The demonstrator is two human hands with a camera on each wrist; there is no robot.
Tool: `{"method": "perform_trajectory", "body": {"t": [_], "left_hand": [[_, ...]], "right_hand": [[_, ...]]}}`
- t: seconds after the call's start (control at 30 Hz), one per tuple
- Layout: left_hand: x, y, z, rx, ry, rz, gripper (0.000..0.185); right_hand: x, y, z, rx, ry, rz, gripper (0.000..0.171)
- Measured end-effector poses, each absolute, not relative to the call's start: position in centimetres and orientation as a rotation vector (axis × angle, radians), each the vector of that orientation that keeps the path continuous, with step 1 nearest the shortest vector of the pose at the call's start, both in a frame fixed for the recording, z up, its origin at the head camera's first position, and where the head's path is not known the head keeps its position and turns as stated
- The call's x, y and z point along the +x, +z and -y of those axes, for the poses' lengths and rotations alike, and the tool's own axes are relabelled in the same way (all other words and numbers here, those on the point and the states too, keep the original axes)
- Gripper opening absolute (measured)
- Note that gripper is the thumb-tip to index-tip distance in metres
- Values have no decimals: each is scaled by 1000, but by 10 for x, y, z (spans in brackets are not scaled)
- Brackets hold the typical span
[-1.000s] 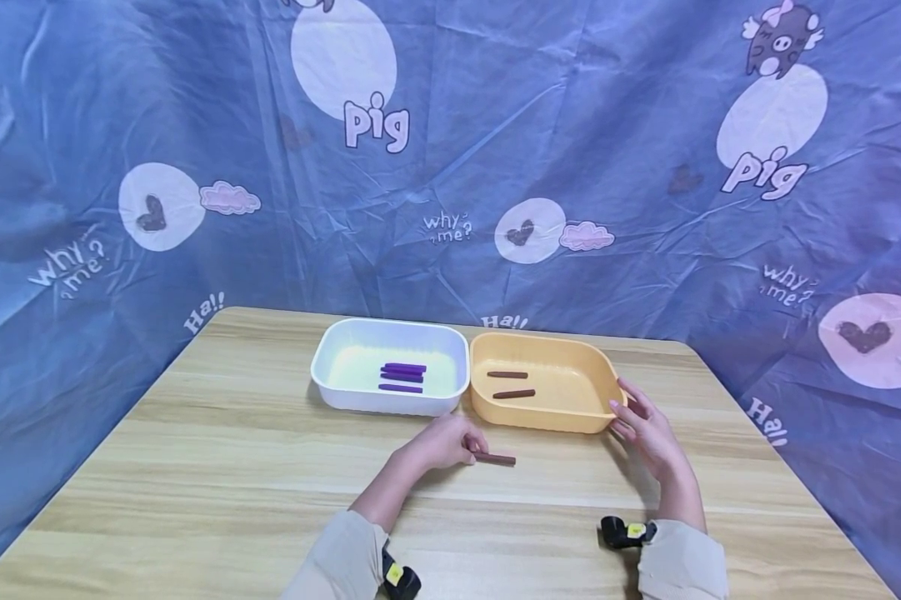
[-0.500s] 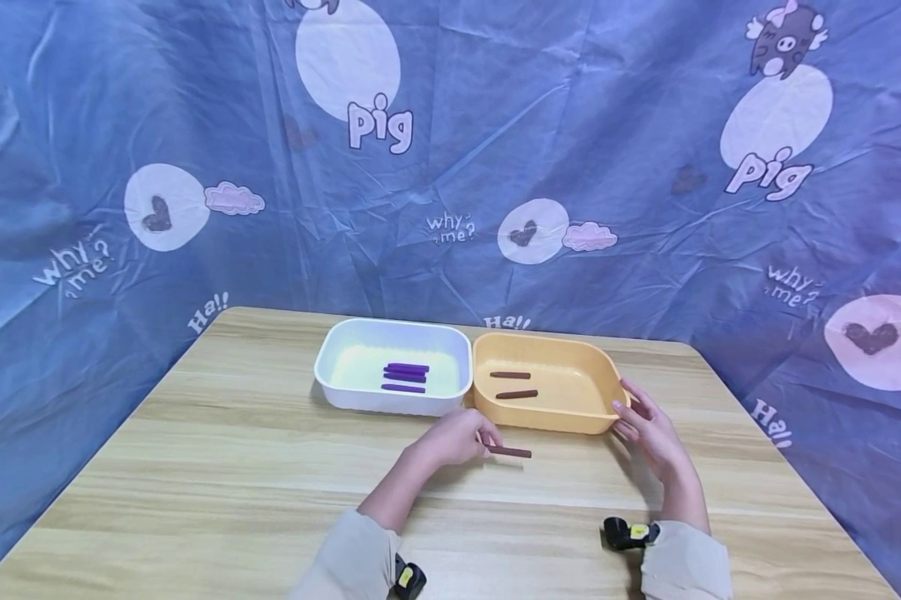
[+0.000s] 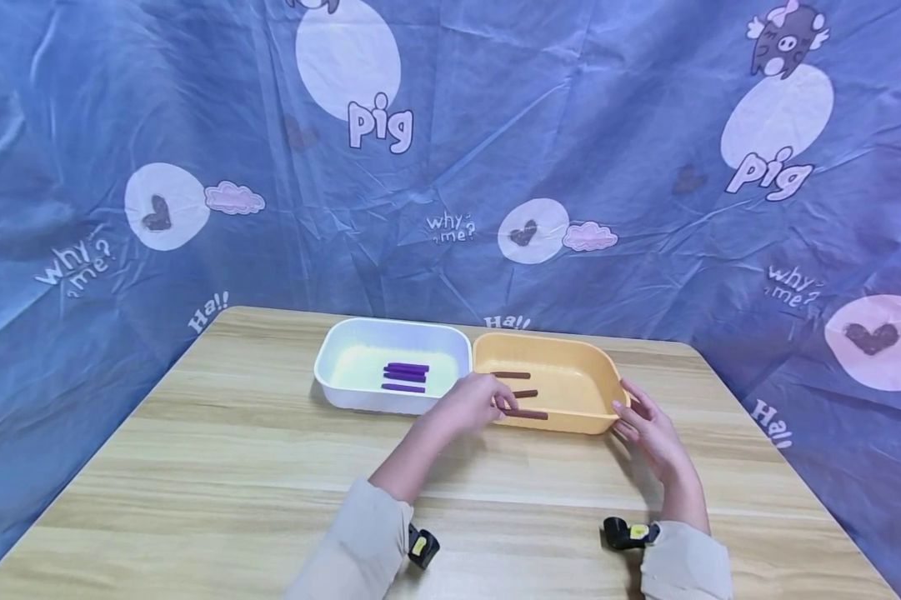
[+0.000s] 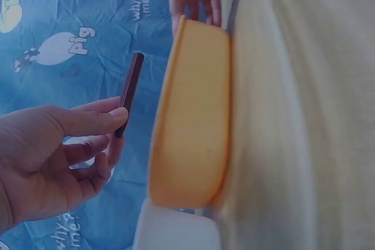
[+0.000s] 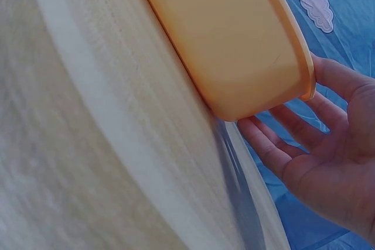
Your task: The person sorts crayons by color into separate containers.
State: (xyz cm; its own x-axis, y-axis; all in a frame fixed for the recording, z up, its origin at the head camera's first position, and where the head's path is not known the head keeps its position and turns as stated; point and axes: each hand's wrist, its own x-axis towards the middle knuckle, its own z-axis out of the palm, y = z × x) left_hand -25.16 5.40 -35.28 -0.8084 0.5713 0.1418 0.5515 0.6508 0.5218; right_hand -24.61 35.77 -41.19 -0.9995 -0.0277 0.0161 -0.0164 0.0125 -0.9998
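My left hand (image 3: 477, 403) pinches one end of a brown stick (image 3: 527, 413) and holds it over the near rim of the orange tub (image 3: 600, 375). In the left wrist view the same brown stick (image 4: 129, 93) juts from my fingertips (image 4: 114, 115) beside the orange tub (image 4: 190, 121). Two more brown sticks (image 3: 512, 375) lie inside the tub. My right hand (image 3: 645, 425) rests with straight fingers against the tub's right end; the right wrist view shows the right hand (image 5: 328, 150) touching the orange tub (image 5: 234, 45). A white tub (image 3: 345, 392) holds three purple sticks (image 3: 405, 377).
The two tubs stand side by side, touching, on a wooden table (image 3: 195, 467). A blue printed cloth (image 3: 450, 167) hangs behind and around the table. The table's right edge (image 3: 780, 450) lies close to my right hand.
My left hand lifted the brown stick off the table and carried it forward and right, up over the orange tub's near rim. My right hand stayed at the tub's end.
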Motion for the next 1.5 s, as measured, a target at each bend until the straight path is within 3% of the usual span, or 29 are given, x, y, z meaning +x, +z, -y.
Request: {"method": "perform_trajectory", "body": {"t": [0.3, 0.57, 1.5], "left_hand": [[-268, -338, -61, 958, 872, -2866, 22], [-289, -336, -68, 937, 851, -2939, 19], [-337, -372, -92, 651, 758, -3033, 24]], "right_hand": [[-248, -422, -367, -216, -2241, -2210, 68], [-245, -413, -360, -35, -2194, -2224, 68], [-246, -412, -358, -45, -2213, -2223, 66]]}}
